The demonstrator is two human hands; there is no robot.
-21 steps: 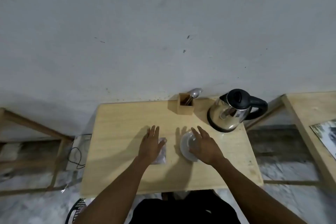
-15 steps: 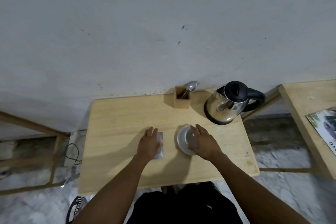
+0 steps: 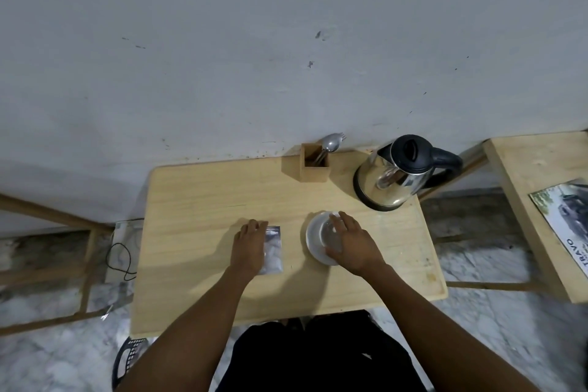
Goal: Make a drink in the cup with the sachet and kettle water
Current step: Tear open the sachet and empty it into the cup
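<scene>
Under the right hand point(image 3: 351, 243) sits a clear glass cup point(image 3: 329, 234) on a round white saucer point(image 3: 313, 240), fingers draped over the top, so the grip is hard to call. Just left, the flat silvery sachet point(image 3: 273, 248) lies half covered by the left hand point(image 3: 248, 247), palm down, fingers flat. Beyond the right hand stands a shiny steel kettle point(image 3: 397, 178) with a black lid. All on a pale wooden surface point(image 3: 197, 200).

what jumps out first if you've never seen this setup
Two bare hands near the middle of the wooden table: the left hand lies on a silvery sachet, the right hand covers a glass cup on a white saucer. Behind, a steel kettle stands at the far right corner.
</scene>
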